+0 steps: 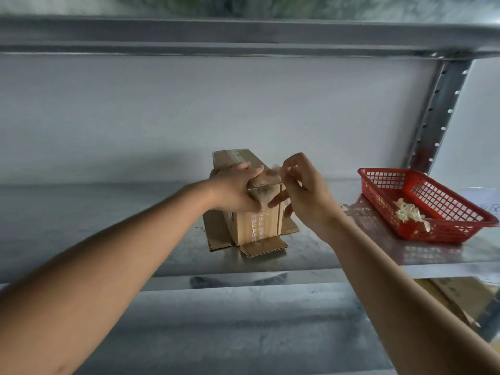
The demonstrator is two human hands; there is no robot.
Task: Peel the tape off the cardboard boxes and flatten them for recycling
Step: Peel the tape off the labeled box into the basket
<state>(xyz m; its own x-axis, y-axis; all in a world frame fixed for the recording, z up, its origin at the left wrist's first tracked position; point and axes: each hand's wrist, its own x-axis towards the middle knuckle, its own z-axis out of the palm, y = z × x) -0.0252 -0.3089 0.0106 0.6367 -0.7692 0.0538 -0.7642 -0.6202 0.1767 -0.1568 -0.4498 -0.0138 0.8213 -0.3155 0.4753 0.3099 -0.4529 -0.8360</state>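
A small brown cardboard box (255, 226) stands upright on the metal shelf (108, 239), its bottom flaps splayed out flat. My left hand (235, 189) rests on the box's top near edge, fingers straight across it. My right hand (305, 190) is at the box's right top corner and pinches a strip of clear tape (273, 171) that is lifted off the box top. More tape still runs across the far part of the top.
A red plastic basket (446, 228) with crumpled peeled tape inside sits at the right of the shelf. A perforated steel upright (438, 112) stands behind it. Another shelf runs overhead. Flat cardboard (460, 296) lies on the level below, right.
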